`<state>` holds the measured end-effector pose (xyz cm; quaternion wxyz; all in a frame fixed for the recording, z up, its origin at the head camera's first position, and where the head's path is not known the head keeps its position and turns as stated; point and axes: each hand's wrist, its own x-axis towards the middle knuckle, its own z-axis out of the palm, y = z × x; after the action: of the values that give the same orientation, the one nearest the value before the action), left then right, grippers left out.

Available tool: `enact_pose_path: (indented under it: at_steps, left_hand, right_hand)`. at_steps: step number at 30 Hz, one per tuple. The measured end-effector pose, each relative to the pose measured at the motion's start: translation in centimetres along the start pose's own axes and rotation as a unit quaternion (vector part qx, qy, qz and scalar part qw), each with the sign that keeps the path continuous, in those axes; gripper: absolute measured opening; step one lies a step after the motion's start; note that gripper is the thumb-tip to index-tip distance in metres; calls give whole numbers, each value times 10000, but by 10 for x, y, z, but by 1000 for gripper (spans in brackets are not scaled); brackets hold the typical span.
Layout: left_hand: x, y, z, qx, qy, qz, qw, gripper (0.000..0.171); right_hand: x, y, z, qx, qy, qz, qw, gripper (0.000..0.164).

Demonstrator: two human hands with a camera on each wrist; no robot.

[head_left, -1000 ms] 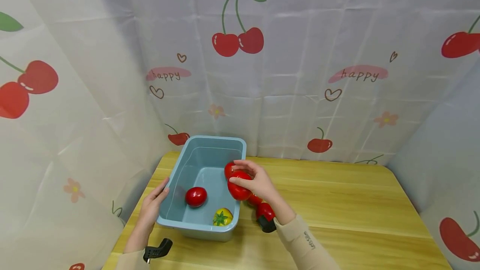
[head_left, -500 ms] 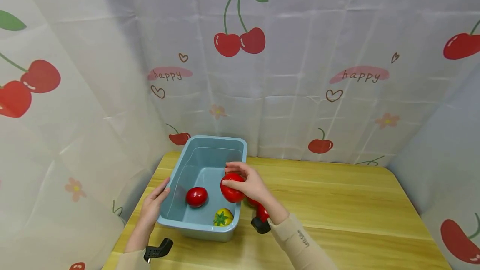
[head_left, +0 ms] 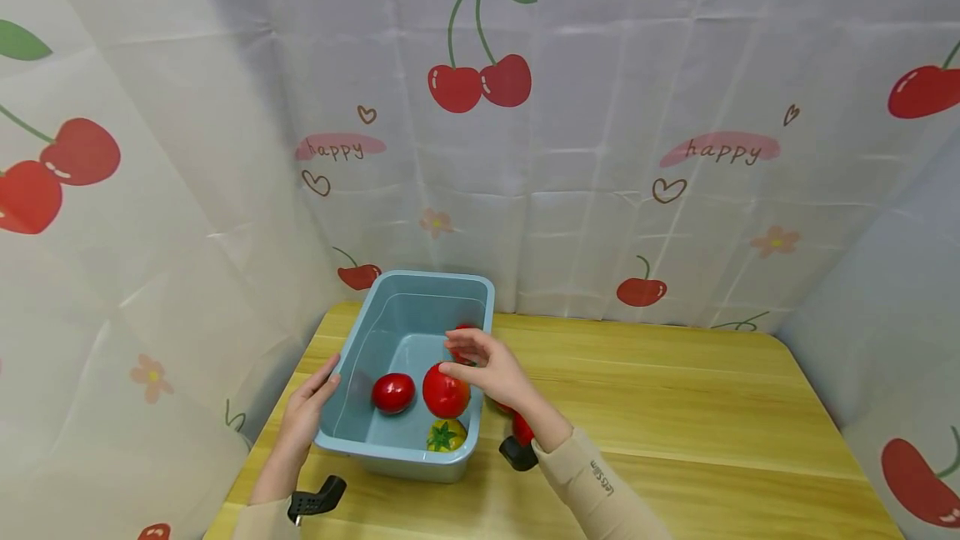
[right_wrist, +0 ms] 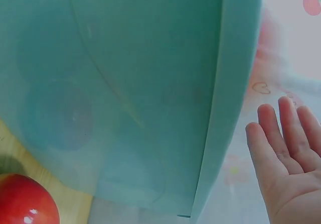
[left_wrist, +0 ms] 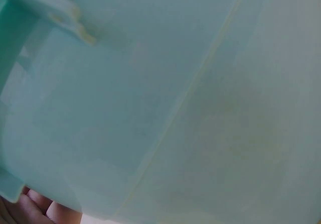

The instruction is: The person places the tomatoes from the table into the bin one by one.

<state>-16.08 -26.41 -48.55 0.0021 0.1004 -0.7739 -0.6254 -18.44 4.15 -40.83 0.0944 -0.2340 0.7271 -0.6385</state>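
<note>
Hovering over the bin's right side, the right hand (head_left: pixel 487 369) has its fingers (right_wrist: pixel 293 138) straight and spread, gripping nothing. The red fruit (head_left: pixel 446 392) is inside the bin (head_left: pixel 408 469), just below that thumb; whether it touches the thumb or the bin's floor cannot be told. The left hand (head_left: pixel 302 412) touches the bin's left rim with fairly straight fingers; whether they grip it cannot be told. Left of the red fruit, on the bin's floor, lies the oval fruit (head_left: pixel 393 393); the yellow fruit (head_left: pixel 447 436) sits in the bin's near right corner. Another fruit (head_left: pixel 465 348) shows by the bin's right wall, partly hidden behind the right hand. More red fruits (head_left: pixel 523 430) lie on the counter (head_left: pixel 697 407) to the bin's right, partly covered by the right arm. Beyond the bin hangs a cherry-print sheet (head_left: pixel 570 215).
</note>
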Motion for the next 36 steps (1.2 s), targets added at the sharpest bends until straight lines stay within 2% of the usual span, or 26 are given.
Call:
enact_pose_path:
  at_steps: [9,23,36]
  left_hand:
    - [-1,1,1,-29,-8,47,10000,54]
    - [1,-2,1,27,4,47,10000,56]
    - [1,-2,0,16,4,14,10000,55]
  right_hand:
    - [-2,7,-4,130,-98,-47,9999,42]
    - [-9,10,-15,142,326,63,9993,45]
    - [-13,25,-28,333,572,32,9978,46]
